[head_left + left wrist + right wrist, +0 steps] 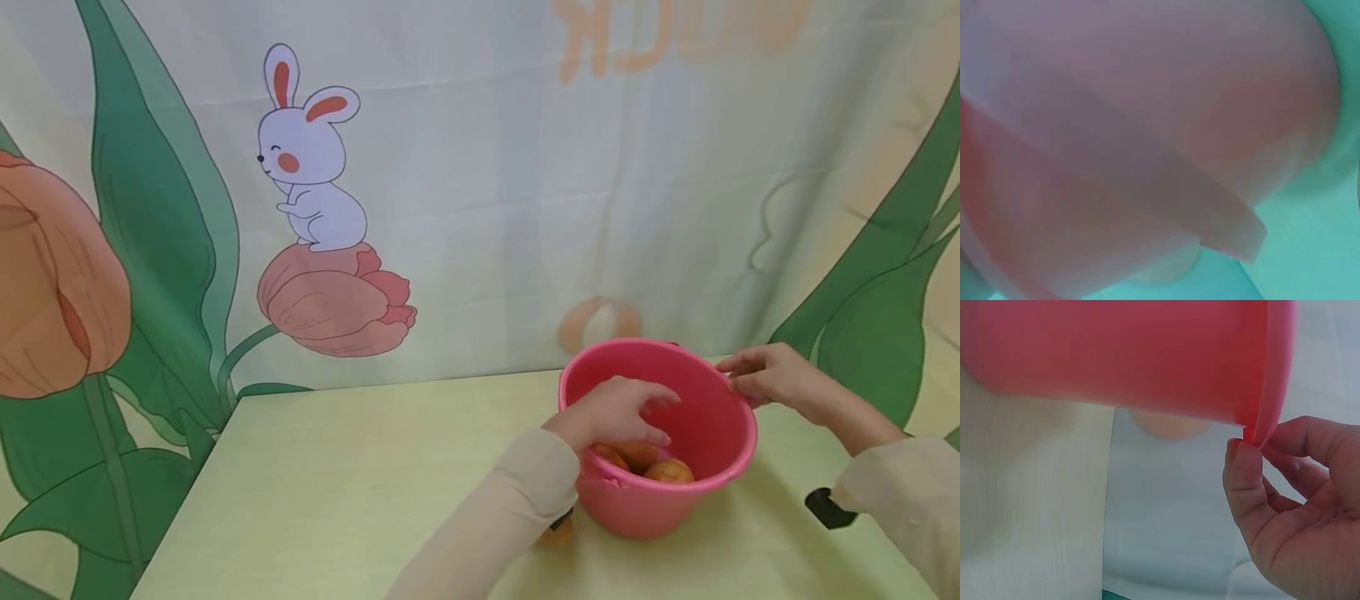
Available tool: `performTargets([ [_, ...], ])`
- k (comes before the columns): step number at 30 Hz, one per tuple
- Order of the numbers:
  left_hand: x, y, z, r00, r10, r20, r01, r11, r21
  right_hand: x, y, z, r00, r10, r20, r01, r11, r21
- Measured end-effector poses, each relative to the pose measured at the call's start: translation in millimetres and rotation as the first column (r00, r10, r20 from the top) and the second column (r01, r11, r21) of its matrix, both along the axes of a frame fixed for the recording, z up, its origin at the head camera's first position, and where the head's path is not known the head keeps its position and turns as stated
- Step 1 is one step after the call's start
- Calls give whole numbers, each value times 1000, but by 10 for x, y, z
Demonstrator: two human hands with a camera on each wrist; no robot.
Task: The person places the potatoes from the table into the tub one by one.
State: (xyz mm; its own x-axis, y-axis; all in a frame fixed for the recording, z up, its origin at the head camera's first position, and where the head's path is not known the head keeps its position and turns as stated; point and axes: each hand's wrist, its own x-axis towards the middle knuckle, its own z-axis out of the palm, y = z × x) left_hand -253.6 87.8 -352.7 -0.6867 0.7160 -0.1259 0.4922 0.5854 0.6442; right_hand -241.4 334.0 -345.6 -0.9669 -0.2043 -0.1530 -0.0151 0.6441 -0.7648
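A pink bucket [637, 510] stands on the pale table, its mouth toward me. Inside, near the front wall, lie several rounded yellow-brown things that look like potatoes [670, 472]. My left hand [618, 410] reaches over the near left rim into the mouth, thumb and fingers apart, with nothing between them. In the left wrist view the bucket's outer wall [1254, 106] fills most of the picture, and the hand is hidden. My right hand [1297, 500] pinches the rim [1277, 375] between thumb and fingers, at the bucket's right side in the head view.
An orange thing [557, 532] sits on the table [337, 483] beside the bucket, partly behind my left sleeve. A printed curtain [480, 208] with a rabbit and tulips hangs along the table's back edge.
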Motion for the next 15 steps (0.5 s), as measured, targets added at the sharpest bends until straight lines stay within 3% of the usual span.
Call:
performTargets([
  [8, -12, -90, 30, 999, -11, -30, 11, 1000, 11, 1, 7, 4, 1000, 0, 2, 0, 1000, 7],
  [15, -13, -208, 86, 990, -76, -117, 77, 997, 4, -9, 6, -8, 1000, -2, 0, 2, 1000, 14],
])
